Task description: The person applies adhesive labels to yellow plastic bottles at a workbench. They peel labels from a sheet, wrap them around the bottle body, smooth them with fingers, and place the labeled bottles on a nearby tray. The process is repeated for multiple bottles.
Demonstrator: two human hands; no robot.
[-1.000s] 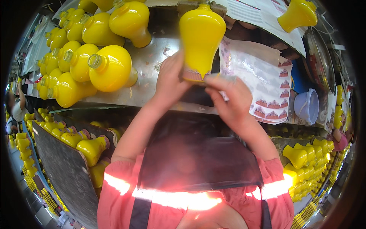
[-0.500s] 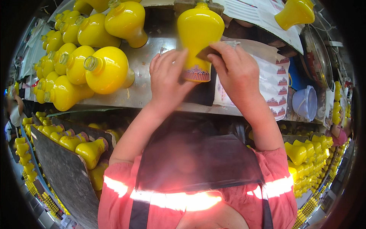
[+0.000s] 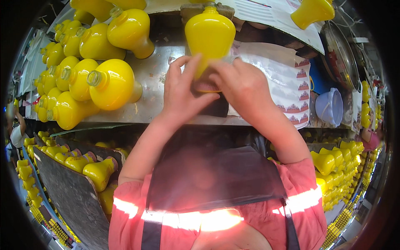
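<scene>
A glossy yellow bottle (image 3: 209,35) lies on the bench with its neck away from me and its narrow foot toward me. My left hand (image 3: 181,89) is curled along the left side of the foot, thumb stretched beneath its end. From the right, my right hand (image 3: 243,88) reaches over the foot, fingers bent and smeared by motion. A thin dark flat scraper (image 3: 203,76) lies under those fingers against the foot, partly hidden. Of the patterned band round the foot, only a pinkish strip shows.
Several yellow bottles (image 3: 111,85) lie at the left of the metal bench (image 3: 156,96). A sheet of printed decals (image 3: 266,71) lies at right, near a pale blue bucket (image 3: 329,107). A dark board (image 3: 66,183) with banded bottles stands lower left. More bottles (image 3: 333,162) are stacked lower right.
My right hand has moved left and slightly down over the foot, covering most of the patterned band. My left thumb now stretches beneath the foot. The whole view has shifted slightly.
</scene>
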